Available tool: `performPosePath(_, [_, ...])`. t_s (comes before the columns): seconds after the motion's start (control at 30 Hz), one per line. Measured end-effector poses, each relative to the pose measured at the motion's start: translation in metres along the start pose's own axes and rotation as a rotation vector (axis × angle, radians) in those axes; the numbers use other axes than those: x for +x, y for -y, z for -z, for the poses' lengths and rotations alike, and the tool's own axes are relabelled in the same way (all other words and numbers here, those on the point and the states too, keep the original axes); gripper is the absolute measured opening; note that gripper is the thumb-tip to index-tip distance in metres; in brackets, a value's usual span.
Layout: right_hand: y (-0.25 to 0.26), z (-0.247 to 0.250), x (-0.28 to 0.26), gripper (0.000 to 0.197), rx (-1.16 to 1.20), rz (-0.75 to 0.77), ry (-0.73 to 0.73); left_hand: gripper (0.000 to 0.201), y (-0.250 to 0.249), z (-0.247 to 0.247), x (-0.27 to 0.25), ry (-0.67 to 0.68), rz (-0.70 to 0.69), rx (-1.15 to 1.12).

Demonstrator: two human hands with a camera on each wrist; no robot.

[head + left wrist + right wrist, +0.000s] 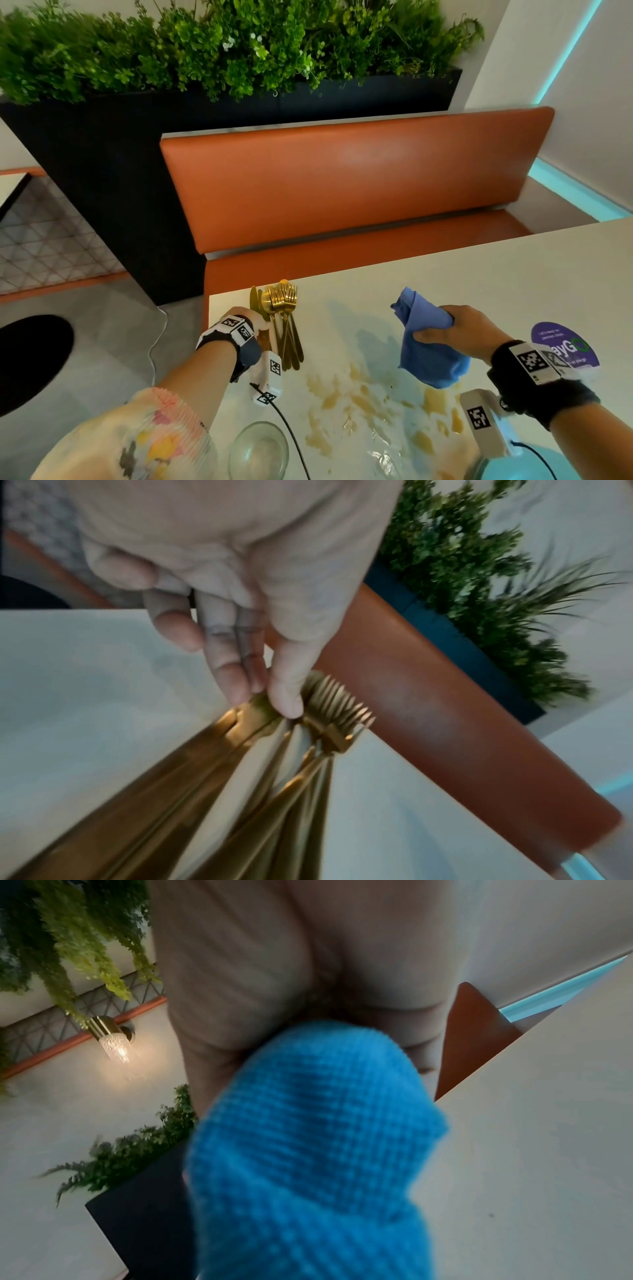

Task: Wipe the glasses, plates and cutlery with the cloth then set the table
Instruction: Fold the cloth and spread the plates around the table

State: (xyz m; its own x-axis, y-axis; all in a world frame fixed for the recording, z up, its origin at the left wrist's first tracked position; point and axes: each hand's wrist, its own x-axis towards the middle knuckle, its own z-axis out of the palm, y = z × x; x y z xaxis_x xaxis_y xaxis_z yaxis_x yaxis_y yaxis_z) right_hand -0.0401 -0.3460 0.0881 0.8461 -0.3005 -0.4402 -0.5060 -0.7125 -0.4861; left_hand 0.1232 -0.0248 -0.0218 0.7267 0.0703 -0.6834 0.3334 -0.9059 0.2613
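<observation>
**Booth table, cutlery in one hand, cloth in the other**

White tabletop [462,274] backed by an orange bench [356,178] and a dark planter of greenery [205,51]; grey floor off the left edge.

Head view only: brownish stains [363,404] smeared across the near middle of the table, a clear glass [258,450] at the near edge, a purple round sticker [565,342] at the right, something pale blue [520,469] cut off at the near right corner. Black cable trailing past the glass.

Left wrist view only: left hand [240,601] with thumb and fingers [226,669] pinching a bundle of gold cutlery [322,712] near the fork heads, handles fanning toward the camera. From the head view, same bundle [284,318] at the table's far left corner, just beside the edge.

Right wrist view: mostly blue cloth [308,1150] bunched in the palm, blurred; a wall lamp [113,1042] behind. Head view: right hand [455,329] curled round the cloth [428,339], held right of the cutlery, well apart from it; whether it touches the table, cannot tell.

Bare surface across the far right half.
</observation>
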Motion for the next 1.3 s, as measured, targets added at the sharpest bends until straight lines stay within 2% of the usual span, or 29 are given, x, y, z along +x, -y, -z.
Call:
performPosePath(0.1, [0.009, 0.003, -0.003, 0.027, 0.329, 0.017, -0.033, 0.051, -0.027, 0.021, -0.041, -0.143, -0.101, 0.051])
performPosePath(0.2, [0.022, 0.007, -0.008, 0.044, 0.639, 0.037, 0.015, 0.037, -0.062, 0.031, -0.086, -0.193, -0.402, -0.166])
performPosePath(0.3, [0.032, 0.009, -0.012, 0.047, 0.792, 0.132, 0.089, 0.030, -0.099, 0.028, -0.141, -0.038, -0.695, -0.349])
performPosePath(0.4, [0.044, 0.013, -0.020, 0.056, 0.862, 0.123, 0.060, 0.035, -0.131, 0.012, -0.180, 0.152, -0.838, -0.349])
performPosePath(0.47, [0.048, 0.013, -0.028, 0.049, 0.911, 0.128, 0.035, 0.044, -0.142, 0.001, -0.191, 0.177, -0.837, -0.369])
performPosePath(0.53, [0.046, 0.013, -0.034, 0.033, 0.933, 0.135, -0.012, 0.051, -0.146, -0.006, -0.193, 0.134, -0.805, -0.389])
performPosePath(0.6, [0.037, 0.015, -0.037, 0.015, 0.973, 0.143, -0.073, 0.055, -0.144, -0.009, -0.193, 0.151, -0.759, -0.449])
performPosePath(0.63, [0.032, 0.016, -0.038, 0.014, 1.033, 0.141, -0.092, 0.052, -0.143, -0.009, -0.193, 0.194, -0.749, -0.523])
performPosePath(0.7, [0.021, 0.021, -0.037, 0.029, 1.111, 0.091, -0.075, 0.041, -0.139, -0.009, -0.194, 0.304, -0.747, -0.694])
performPosePath(0.77, [0.015, 0.023, -0.040, 0.027, 1.046, 0.067, 0.039, 0.031, -0.137, -0.009, -0.198, 0.395, -0.733, -0.807])
performPosePath(0.83, [0.014, 0.024, -0.042, 0.027, 1.030, 0.113, 0.119, 0.028, -0.136, -0.010, -0.202, 0.436, -0.725, -0.808])
performPosePath(0.97, [0.025, 0.031, -0.039, 0.009, 1.030, 0.239, 0.000, 0.031, -0.134, -0.011, -0.205, 0.462, -0.687, -0.776])
performPosePath(1.0, [0.028, 0.033, -0.038, 0.010, 0.983, 0.250, -0.034, 0.032, -0.135, -0.011, -0.205, 0.469, -0.667, -0.791])
performPosePath(1.07, [0.033, 0.035, -0.035, 0.016, 0.898, 0.287, -0.058, 0.031, -0.137, -0.010, -0.204, 0.426, -0.638, -0.802])
performPosePath(1.17, [0.039, 0.039, -0.028, 0.024, 0.777, 0.350, -0.076, 0.040, -0.140, -0.005, -0.195, 0.264, -0.636, -0.781])
performPosePath(1.3, [0.039, 0.048, -0.018, 0.027, 0.559, 0.383, -0.114, 0.027, -0.136, 0.009, -0.191, 0.156, -0.746, -0.796])
